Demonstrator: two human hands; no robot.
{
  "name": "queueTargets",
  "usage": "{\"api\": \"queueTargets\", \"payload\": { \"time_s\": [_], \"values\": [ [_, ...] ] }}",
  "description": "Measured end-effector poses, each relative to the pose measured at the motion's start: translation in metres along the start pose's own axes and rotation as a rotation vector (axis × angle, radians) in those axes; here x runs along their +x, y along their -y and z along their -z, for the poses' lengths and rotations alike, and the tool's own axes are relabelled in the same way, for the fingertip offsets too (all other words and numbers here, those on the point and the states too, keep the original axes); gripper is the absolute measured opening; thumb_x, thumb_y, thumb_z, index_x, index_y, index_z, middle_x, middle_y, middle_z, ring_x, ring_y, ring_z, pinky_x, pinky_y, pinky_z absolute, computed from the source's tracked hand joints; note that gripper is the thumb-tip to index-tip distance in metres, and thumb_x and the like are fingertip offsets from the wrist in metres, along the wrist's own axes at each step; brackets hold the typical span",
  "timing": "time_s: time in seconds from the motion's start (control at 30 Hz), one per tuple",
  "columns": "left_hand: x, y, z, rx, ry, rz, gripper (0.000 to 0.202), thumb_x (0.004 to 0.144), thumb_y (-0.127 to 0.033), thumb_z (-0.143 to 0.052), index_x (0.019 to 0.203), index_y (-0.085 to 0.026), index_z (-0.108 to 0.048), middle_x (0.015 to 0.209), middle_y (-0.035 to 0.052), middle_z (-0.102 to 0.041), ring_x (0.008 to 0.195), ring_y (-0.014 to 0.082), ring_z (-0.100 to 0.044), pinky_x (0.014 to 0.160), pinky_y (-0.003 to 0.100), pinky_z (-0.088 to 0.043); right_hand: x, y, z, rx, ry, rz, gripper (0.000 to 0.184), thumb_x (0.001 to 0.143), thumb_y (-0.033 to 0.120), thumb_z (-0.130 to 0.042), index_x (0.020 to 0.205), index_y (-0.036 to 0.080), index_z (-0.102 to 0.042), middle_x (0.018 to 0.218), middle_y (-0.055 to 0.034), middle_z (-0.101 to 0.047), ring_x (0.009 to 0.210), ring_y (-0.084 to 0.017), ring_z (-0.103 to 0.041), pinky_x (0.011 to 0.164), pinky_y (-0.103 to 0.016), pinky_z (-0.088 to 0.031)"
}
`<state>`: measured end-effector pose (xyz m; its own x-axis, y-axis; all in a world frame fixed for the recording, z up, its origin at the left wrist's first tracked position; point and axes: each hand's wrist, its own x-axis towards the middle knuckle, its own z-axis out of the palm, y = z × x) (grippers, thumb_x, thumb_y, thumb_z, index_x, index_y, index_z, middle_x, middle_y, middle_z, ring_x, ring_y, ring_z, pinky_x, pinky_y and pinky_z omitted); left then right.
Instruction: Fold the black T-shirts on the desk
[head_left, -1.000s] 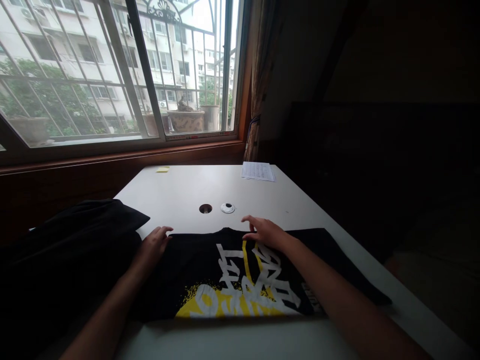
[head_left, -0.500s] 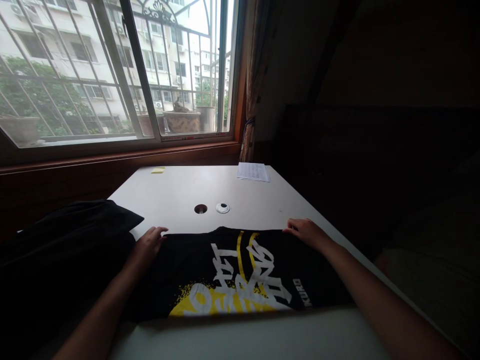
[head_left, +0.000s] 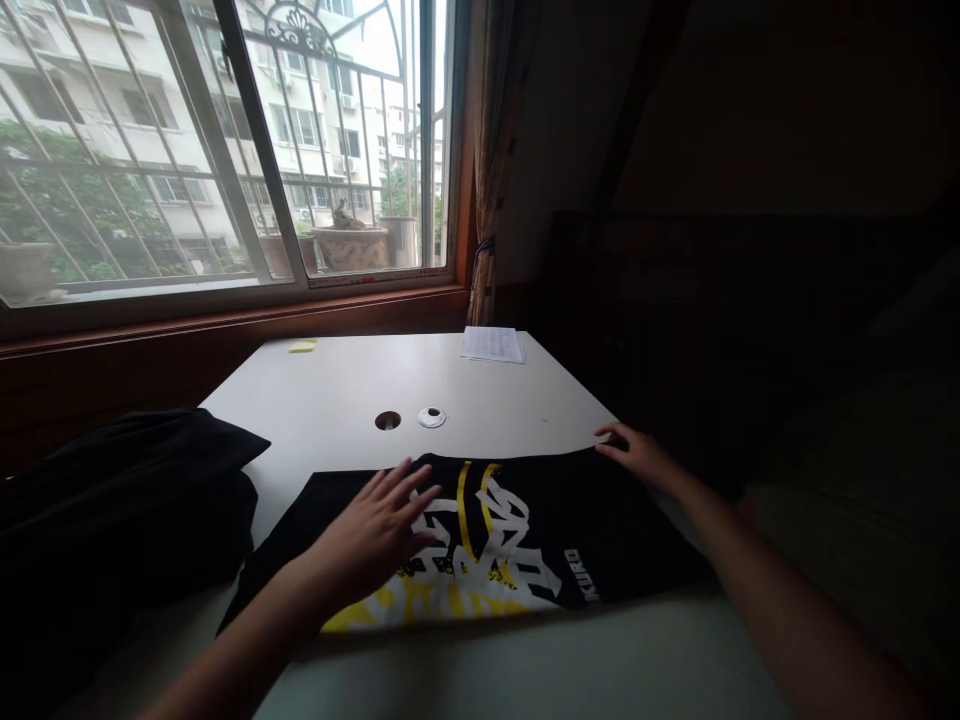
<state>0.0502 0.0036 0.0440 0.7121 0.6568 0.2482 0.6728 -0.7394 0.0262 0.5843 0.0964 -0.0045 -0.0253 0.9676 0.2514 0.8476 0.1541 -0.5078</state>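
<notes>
A black T-shirt (head_left: 630,520) with white and yellow lettering lies folded lengthwise across the table, its print turned sideways. My left hand (head_left: 379,520) is open over the left part of the print, fingers spread and palm down; whether it presses on the cloth I cannot tell. At the far right corner, my right hand (head_left: 637,452) pinches the shirt's upper edge between thumb and fingers. That edge is drawn slightly up toward the hand. The left forearm covers part of the shirt's lower left.
A heap of dark cloth (head_left: 127,500) lies on the left. The white table (head_left: 480,390) has a round cable hole (head_left: 388,421) and a white round cap (head_left: 431,418). Printed papers (head_left: 493,345) and a yellow sticky note (head_left: 302,346) lie at its far edge, below a barred window (head_left: 322,150).
My left hand has let go of the shirt's upper left edge and moved right over the print, fingers spreading. My right hand has drawn its corner slightly outward to the right.
</notes>
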Motion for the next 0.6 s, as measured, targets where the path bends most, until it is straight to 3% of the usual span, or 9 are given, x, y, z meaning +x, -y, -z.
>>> {"api": "queueTargets", "payload": {
  "time_s": [0.1,0.2,0.3,0.43,0.53,0.6],
  "values": [
    [0.045,-0.039,-0.017,-0.094,0.029,-0.121,0.054,0.105,-0.053,-0.040,0.155,-0.033,-0.035,0.162,0.0036,-0.033,0.152,0.0308,-0.019,0.121,0.059,-0.024,0.001,-0.001,-0.011,-0.041,-0.045,0.034,0.043,0.085,0.045,-0.060,0.123,0.025,-0.063,0.107,-0.0072,-0.072,0.098,-0.028,-0.069,0.089,-0.040,-0.054],
    [0.072,-0.059,-0.045,-0.141,0.057,-0.185,0.058,0.105,-0.057,-0.035,0.157,-0.031,-0.031,0.164,0.0052,-0.029,0.153,0.0317,-0.017,0.123,0.059,-0.016,-0.004,0.000,-0.022,-0.160,-0.076,0.097,0.039,0.091,0.038,-0.053,0.129,0.028,-0.059,0.124,-0.0080,-0.065,0.108,-0.027,-0.065,0.092,-0.040,-0.052],
    [0.077,-0.068,-0.067,-0.174,0.053,-0.223,0.060,0.104,-0.059,-0.035,0.158,-0.033,-0.027,0.165,0.0036,-0.026,0.153,0.0321,-0.017,0.124,0.057,-0.009,-0.011,0.005,-0.029,-0.392,-0.135,0.094,0.037,0.096,0.031,-0.048,0.131,0.028,-0.058,0.122,-0.0083,-0.065,0.105,-0.027,-0.064,0.089,-0.042,-0.051],
    [0.073,-0.071,-0.071,-0.216,0.056,-0.205,0.061,0.105,-0.059,-0.033,0.159,-0.033,-0.023,0.166,0.0030,-0.022,0.153,0.0307,-0.013,0.125,0.056,-0.005,-0.019,0.031,-0.032,-0.655,-0.241,0.088,0.039,0.095,0.017,-0.045,0.128,0.025,-0.063,0.113,-0.0127,-0.065,0.103,-0.032,-0.060,0.091,-0.049,-0.046],
    [0.076,-0.071,-0.071,-0.228,0.094,-0.195,0.063,0.104,-0.061,-0.030,0.160,-0.033,-0.020,0.167,0.0031,-0.020,0.154,0.0300,-0.012,0.125,0.059,-0.006,-0.026,0.070,-0.043,-0.635,-0.294,0.144,0.041,0.096,0.014,-0.039,0.129,0.020,-0.064,0.125,-0.0162,-0.062,0.113,-0.033,-0.056,0.104,-0.051,-0.039],
    [0.079,-0.066,-0.074,-0.204,0.107,-0.152,0.064,0.104,-0.063,-0.027,0.159,-0.032,-0.021,0.166,0.0039,-0.019,0.154,0.0301,-0.011,0.123,0.062,-0.007,-0.034,0.098,-0.059,-0.528,-0.211,0.223,0.040,0.100,0.022,-0.039,0.133,0.019,-0.061,0.134,-0.0152,-0.059,0.121,-0.030,-0.054,0.109,-0.046,-0.039]
  ]
}}
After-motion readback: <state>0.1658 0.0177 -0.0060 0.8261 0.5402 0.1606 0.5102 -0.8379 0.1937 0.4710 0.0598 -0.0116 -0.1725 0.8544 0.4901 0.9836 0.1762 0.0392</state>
